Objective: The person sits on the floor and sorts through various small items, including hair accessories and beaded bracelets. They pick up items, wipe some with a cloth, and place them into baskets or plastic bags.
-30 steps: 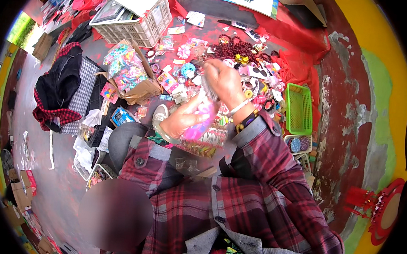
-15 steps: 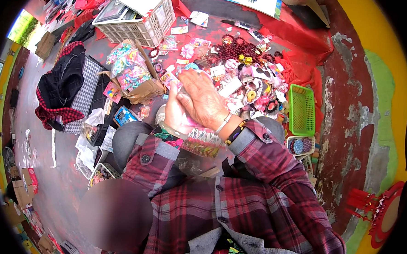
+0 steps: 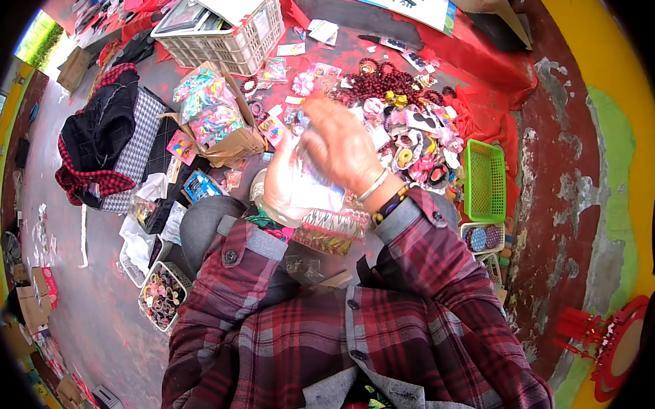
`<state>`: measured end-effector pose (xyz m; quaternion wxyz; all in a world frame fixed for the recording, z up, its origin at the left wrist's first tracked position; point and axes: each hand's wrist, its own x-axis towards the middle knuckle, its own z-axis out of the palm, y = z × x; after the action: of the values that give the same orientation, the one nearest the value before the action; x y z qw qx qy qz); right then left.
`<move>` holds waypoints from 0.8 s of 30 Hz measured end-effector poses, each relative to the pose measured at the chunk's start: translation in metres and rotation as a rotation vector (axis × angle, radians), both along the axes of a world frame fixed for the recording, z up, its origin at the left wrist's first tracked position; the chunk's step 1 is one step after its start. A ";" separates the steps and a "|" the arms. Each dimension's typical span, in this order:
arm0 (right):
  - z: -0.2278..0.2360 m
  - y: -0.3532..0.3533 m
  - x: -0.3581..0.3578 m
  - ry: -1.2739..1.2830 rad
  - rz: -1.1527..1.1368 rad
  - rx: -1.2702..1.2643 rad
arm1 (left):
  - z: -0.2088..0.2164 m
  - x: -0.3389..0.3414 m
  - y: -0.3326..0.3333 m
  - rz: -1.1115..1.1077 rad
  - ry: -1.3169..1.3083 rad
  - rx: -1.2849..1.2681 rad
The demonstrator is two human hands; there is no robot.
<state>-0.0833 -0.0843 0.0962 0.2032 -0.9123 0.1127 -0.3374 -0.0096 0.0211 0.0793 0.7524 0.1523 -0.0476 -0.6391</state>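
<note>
My left hand is palm up in front of me, holding a shiny, whitish clear plastic packet against the palm. Just above the packet, my right hand tilts with its fingers stretched out, smeared by motion. What the packet contains cannot be made out. Below the hands, a clear package with a patterned top rests at my lap. Beyond them spreads a pile of hair ties and hair accessories, with dark red bead strings behind it.
An open carton of colourful packets stands left of my hands, with a white crate behind. A green basket is at the right. A basket of hair ties sits by my left side; a black jacket lies farther left.
My right hand has lifted off the left hand and shifted slightly right, uncovering the packet. The blurred round patch at lower left is gone, so the basket of hair ties shows fully.
</note>
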 end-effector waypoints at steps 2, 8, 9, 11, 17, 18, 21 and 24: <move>-0.008 -0.016 0.000 -0.046 -0.078 0.169 | -0.007 0.002 0.002 -0.022 -0.089 -0.030; -0.022 -0.044 -0.009 0.039 -0.230 0.691 | -0.004 0.009 0.005 0.032 -0.183 -0.053; -0.021 -0.045 -0.010 0.033 -0.289 0.686 | -0.003 0.012 0.005 0.043 -0.186 -0.057; -0.019 -0.045 -0.010 0.021 -0.406 0.673 | 0.000 0.015 0.005 0.051 -0.163 -0.041; 0.003 -0.032 -0.019 -0.384 -0.242 0.558 | -0.014 0.024 0.004 0.061 -0.033 0.037; 0.003 -0.026 -0.017 -0.380 -0.165 0.498 | -0.010 0.018 -0.002 0.074 -0.011 0.030; -0.014 0.008 0.000 -0.122 -0.013 0.276 | -0.006 0.009 -0.006 0.190 -0.039 0.062; -0.011 0.030 0.003 -0.011 0.144 0.142 | -0.005 0.008 -0.004 0.318 -0.106 0.097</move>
<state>-0.0805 -0.0544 0.0848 0.2916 -0.8994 0.0693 -0.3182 -0.0020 0.0169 0.0739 0.8321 0.2276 -0.0314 -0.5048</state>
